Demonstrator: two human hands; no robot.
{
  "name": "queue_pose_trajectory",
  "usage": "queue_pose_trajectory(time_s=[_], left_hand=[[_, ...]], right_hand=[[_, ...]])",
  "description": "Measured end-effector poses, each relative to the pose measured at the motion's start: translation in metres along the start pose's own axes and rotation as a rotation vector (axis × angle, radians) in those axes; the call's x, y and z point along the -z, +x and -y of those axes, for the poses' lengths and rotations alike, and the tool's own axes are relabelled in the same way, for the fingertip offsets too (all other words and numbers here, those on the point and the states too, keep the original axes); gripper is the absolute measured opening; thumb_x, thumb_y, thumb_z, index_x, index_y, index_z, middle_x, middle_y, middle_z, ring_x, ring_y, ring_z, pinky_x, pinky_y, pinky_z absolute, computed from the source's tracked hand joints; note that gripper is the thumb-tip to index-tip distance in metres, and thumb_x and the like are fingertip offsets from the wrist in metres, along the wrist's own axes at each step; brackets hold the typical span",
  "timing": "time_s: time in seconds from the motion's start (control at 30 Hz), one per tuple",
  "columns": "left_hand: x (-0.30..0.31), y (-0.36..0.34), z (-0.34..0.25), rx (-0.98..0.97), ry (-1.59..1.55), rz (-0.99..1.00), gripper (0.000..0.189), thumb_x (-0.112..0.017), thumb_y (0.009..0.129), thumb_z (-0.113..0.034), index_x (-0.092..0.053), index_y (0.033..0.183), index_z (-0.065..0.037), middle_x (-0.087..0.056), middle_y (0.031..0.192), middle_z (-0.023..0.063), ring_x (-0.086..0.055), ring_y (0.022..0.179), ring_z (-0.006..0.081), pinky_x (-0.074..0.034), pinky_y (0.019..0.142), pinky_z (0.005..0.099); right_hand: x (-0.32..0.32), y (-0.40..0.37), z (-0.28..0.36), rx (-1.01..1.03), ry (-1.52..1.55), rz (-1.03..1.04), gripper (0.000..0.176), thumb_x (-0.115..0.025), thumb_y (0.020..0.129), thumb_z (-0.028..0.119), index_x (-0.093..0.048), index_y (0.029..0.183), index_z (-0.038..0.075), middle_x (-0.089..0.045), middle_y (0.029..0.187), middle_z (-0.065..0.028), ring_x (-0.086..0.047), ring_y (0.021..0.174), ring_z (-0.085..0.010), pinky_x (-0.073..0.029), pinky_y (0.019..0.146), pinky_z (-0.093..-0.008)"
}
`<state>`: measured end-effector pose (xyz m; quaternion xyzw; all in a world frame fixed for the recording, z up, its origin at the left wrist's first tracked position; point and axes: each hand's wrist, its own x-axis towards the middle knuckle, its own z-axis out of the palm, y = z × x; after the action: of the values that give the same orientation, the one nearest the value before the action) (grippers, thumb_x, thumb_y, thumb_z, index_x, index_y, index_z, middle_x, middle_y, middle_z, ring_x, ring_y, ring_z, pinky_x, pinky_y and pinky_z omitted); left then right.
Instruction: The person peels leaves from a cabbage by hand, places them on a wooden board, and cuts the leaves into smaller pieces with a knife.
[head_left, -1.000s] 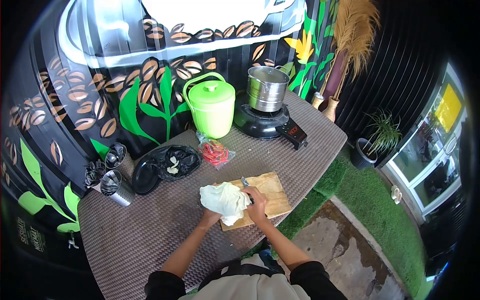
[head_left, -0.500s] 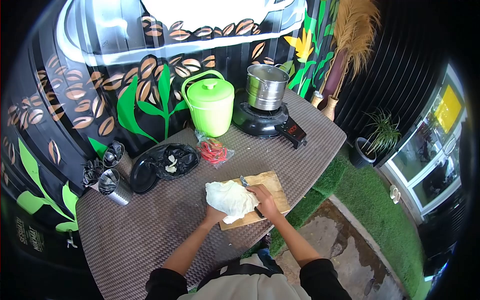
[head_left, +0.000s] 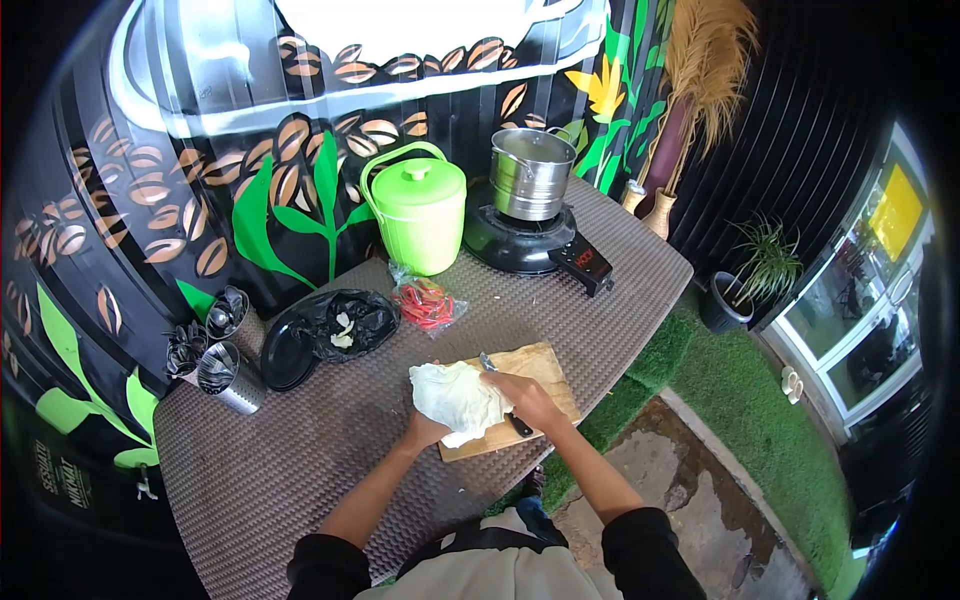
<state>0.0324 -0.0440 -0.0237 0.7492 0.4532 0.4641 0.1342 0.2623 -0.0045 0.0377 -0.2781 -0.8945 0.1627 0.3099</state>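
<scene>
Your cabbage [head_left: 455, 398] sits on the near-left end of the cutting board [head_left: 548, 366]. It looks largely whole, and I can make out no cut pieces on the wood. Your left hand [head_left: 425, 430] grips its near side. Your right hand [head_left: 527, 397] is closed around the knife [head_left: 489, 363], blade against the leaves. Since a second ago, that hand has drawn back toward you.

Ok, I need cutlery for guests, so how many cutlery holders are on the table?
3, all at the left end of the table: front holder, back holder beside the black plate, and left holder. More may be hidden behind them.
</scene>
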Motion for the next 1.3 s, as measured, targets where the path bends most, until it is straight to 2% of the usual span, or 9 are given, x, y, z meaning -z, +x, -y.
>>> queue_pose_trajectory(time_s=[0.23,0.53,0.73,0.83,1.0,1.13,1.17,1.23,1.3], left_hand=[[0.004,0.003,-0.007,0.002,0.069,0.028,0.081,-0.083,0.063,-0.028,-0.046,0.132,-0.006,-0.048,0.133,0.0133,-0.036,0.129,0.0314,-0.015,0.114,0.0458],[0.005,0.006,-0.011,-0.016,0.125,-0.014,0.075,-0.082,0.065,-0.025,-0.049,0.128,-0.004,-0.052,0.128,0.0134,-0.042,0.125,0.0294,-0.024,0.111,0.0417],[-0.016,0.000,0.019,0.221,-0.031,-0.092,0.043,-0.076,0.072,-0.020,-0.061,0.109,-0.003,-0.063,0.111,0.0132,-0.061,0.099,0.0295,-0.046,0.090,0.0373],[-0.019,0.008,0.004,0.508,-0.661,-0.387,0.037,-0.076,0.072,-0.016,-0.063,0.104,-0.001,-0.063,0.109,0.0137,-0.063,0.095,0.0295,-0.048,0.085,0.0365],[-0.011,0.029,0.004,0.366,-0.012,-0.136,0.038,-0.080,0.068,-0.013,-0.060,0.098,0.002,-0.062,0.094,0.0104,-0.062,0.087,0.0214,-0.049,0.076,0.0346],[-0.005,0.035,0.013,0.413,0.112,0.060,0.045,-0.082,0.067,-0.014,-0.059,0.103,-0.001,-0.059,0.086,0.0079,-0.059,0.081,0.0185,-0.049,0.072,0.0345],[-0.004,0.031,0.027,0.411,0.112,0.060,0.045,-0.082,0.067,-0.014,-0.059,0.103,-0.001,-0.059,0.086,0.0079,-0.059,0.081,0.0185,-0.049,0.072,0.0345],[0.002,0.027,0.053,0.319,-0.568,0.079,0.045,-0.079,0.070,-0.010,-0.059,0.110,-0.003,-0.058,0.086,0.0048,-0.056,0.080,0.0138,-0.048,0.071,0.0294],[0.024,0.030,0.041,0.434,-0.627,0.138,0.045,-0.077,0.073,-0.009,-0.059,0.114,-0.005,-0.057,0.085,0.0031,-0.055,0.079,0.0117,-0.046,0.070,0.0264]], right_hand=[[-0.047,0.008,0.006,-0.339,0.398,-0.407,0.049,-0.067,0.073,0.000,-0.058,0.121,0.001,-0.065,0.107,-0.0121,-0.062,0.097,-0.0189,-0.051,0.080,-0.0314],[-0.041,0.018,0.003,-0.291,0.699,-0.188,0.049,-0.070,0.076,0.004,-0.056,0.123,-0.002,-0.065,0.109,-0.0103,-0.060,0.101,-0.0154,-0.046,0.089,-0.0276],[-0.040,0.018,0.012,-0.481,0.692,-0.184,0.050,-0.069,0.076,0.003,-0.055,0.124,0.000,-0.062,0.114,-0.0094,-0.058,0.104,-0.0149,-0.045,0.092,-0.0284],[-0.061,0.012,0.011,-0.511,0.838,-0.366,0.048,-0.066,0.077,0.000,-0.056,0.124,0.001,-0.061,0.116,-0.0087,-0.057,0.107,-0.0142,-0.044,0.093,-0.0286],[-0.061,0.011,0.017,-0.567,0.918,-0.424,0.044,-0.064,0.079,0.000,-0.057,0.122,0.001,-0.061,0.116,-0.0076,-0.056,0.107,-0.0133,-0.045,0.091,-0.0274],[-0.070,0.006,0.001,-0.552,0.923,-0.437,0.038,-0.064,0.083,0.003,-0.058,0.120,0.001,-0.063,0.109,-0.0070,-0.059,0.099,-0.0137,-0.046,0.087,-0.0258],[-0.079,0.005,-0.009,-0.552,0.922,-0.439,0.038,-0.064,0.083,0.003,-0.058,0.120,0.001,-0.063,0.109,-0.0070,-0.059,0.099,-0.0137,-0.046,0.087,-0.0258],[-0.097,0.002,-0.025,-0.502,0.837,-0.591,0.033,-0.061,0.086,0.006,-0.059,0.118,0.000,-0.065,0.103,-0.0072,-0.061,0.092,-0.0138,-0.049,0.083,-0.0261],[-0.101,-0.002,-0.028,-0.520,0.964,-0.645,0.027,-0.060,0.086,0.007,-0.062,0.111,-0.002,-0.066,0.101,-0.0082,-0.062,0.091,-0.0142,-0.049,0.083,-0.0270]])
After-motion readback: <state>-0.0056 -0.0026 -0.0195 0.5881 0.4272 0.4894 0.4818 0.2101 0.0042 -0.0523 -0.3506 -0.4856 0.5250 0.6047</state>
